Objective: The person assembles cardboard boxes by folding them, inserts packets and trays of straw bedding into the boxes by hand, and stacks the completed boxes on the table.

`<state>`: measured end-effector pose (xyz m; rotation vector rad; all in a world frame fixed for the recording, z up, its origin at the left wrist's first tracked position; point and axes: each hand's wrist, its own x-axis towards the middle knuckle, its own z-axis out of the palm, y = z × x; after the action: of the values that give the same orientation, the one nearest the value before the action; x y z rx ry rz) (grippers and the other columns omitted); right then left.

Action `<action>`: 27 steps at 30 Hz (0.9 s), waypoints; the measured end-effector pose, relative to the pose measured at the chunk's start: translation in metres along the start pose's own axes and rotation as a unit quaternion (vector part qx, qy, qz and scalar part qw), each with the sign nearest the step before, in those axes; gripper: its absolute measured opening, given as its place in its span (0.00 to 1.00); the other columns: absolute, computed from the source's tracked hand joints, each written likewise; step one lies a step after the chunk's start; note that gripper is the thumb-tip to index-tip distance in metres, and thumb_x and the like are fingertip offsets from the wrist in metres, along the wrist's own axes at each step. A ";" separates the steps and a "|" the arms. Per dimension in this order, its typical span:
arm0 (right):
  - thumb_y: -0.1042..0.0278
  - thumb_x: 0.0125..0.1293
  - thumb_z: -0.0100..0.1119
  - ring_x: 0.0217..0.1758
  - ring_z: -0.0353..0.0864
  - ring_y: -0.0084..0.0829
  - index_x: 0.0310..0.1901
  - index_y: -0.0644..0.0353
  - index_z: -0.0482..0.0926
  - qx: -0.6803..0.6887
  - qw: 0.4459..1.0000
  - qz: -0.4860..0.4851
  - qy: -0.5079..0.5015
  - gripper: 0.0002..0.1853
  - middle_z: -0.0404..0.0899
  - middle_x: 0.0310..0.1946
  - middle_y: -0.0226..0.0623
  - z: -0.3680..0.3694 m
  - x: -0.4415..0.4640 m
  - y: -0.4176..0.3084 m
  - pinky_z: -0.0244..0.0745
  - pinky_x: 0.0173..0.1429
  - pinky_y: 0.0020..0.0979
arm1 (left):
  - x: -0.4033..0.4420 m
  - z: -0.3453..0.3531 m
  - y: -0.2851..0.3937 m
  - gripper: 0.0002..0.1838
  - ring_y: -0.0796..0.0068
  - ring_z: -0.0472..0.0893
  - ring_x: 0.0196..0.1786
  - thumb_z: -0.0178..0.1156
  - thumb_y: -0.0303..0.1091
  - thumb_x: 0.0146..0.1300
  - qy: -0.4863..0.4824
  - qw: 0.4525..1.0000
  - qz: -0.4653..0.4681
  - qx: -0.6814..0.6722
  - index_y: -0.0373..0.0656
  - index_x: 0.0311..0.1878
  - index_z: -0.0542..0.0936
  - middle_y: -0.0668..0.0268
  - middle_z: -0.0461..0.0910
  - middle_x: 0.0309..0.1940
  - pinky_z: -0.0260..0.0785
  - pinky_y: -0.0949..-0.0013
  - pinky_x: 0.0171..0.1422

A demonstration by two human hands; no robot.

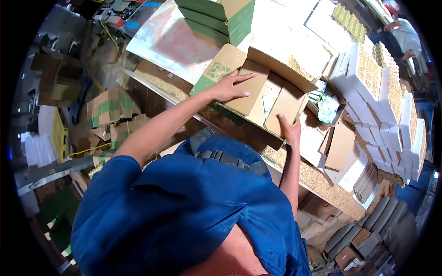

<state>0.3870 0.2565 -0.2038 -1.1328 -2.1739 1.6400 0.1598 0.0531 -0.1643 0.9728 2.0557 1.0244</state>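
Note:
In front of me on the table lies a cardboard box (282, 101), its long far flap raised and two inner flaps folded inward. Between these flaps a white paper with coloured print (269, 104) shows inside. My left hand (230, 87) rests on the left flap with its fingers spread. At the near right corner, my right hand (291, 131) grips the box, thumb against the right flap and some fingers hidden. A side flap with a green print (220, 69) folds outward beyond my left hand.
Green cartons (221, 20) stand at the back of the table. To the right are an open box with blue-white packets (327, 108), loose cardboard pieces (340, 146) and tall stacks of white trays (368, 92). Wood shavings litter the surface. A person (407, 39) stands at the far right.

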 end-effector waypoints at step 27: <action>0.53 0.70 0.48 0.63 0.73 0.46 0.66 0.68 0.66 0.404 0.912 0.034 0.059 0.31 0.73 0.60 0.50 -0.007 0.016 -0.057 0.67 0.69 0.43 | 0.064 -0.291 -0.092 0.35 0.72 0.74 0.59 0.57 0.50 0.68 0.519 0.829 0.167 -0.123 0.41 0.72 0.64 0.63 0.77 0.58 0.62 0.68 0.67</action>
<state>0.3536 0.2666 -0.1553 -0.9921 -1.1530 2.1106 -0.1325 -0.0413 -0.1112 0.6874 2.4697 2.3328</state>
